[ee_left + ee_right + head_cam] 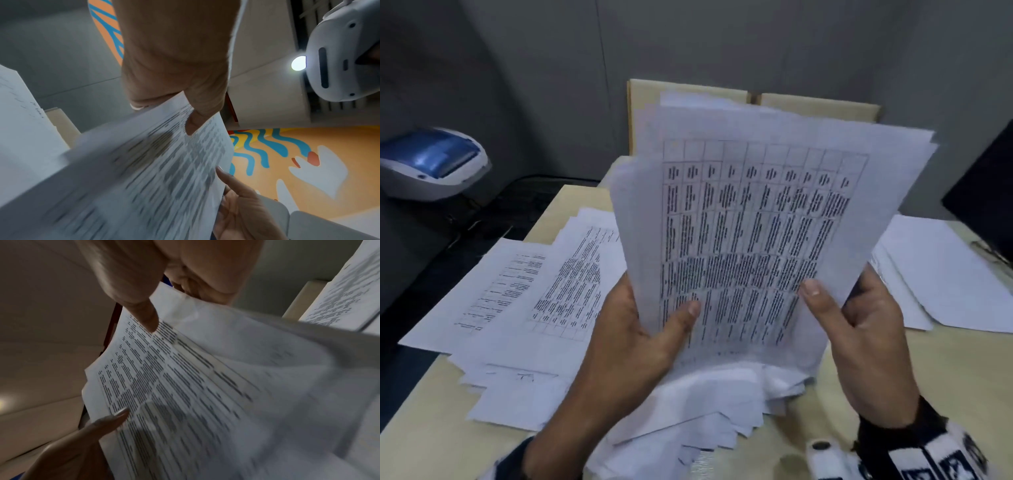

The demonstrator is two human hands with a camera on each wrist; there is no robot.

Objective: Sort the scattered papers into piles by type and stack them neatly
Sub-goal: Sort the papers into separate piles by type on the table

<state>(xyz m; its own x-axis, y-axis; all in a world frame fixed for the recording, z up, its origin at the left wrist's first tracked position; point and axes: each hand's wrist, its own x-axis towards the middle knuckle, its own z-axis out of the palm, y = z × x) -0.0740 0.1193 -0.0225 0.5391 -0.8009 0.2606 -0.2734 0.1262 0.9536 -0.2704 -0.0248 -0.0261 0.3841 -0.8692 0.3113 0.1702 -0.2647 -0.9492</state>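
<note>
I hold a sheaf of printed table sheets [753,222] upright over the desk [969,370]. My left hand [654,322] grips its lower left edge, thumb on the front page. My right hand [856,308] pinches the lower right edge, thumb in front, fingers behind. In the left wrist view the left thumb [197,120] presses the blurred sheaf [144,170]. The right wrist view shows the right thumb [144,311] on the sheaf [185,386]. Loose printed sheets [544,294] lie spread at left. A messy heap of papers [709,404] lies under my hands. Blank sheets [935,274] lie at right.
A white and blue printer [431,164] stands off the desk at far left. Beige partition panels [818,106] rise behind the sheaf. A dark monitor [989,192] stands at the right edge. The desk's left edge [417,397] runs under the overhanging sheets.
</note>
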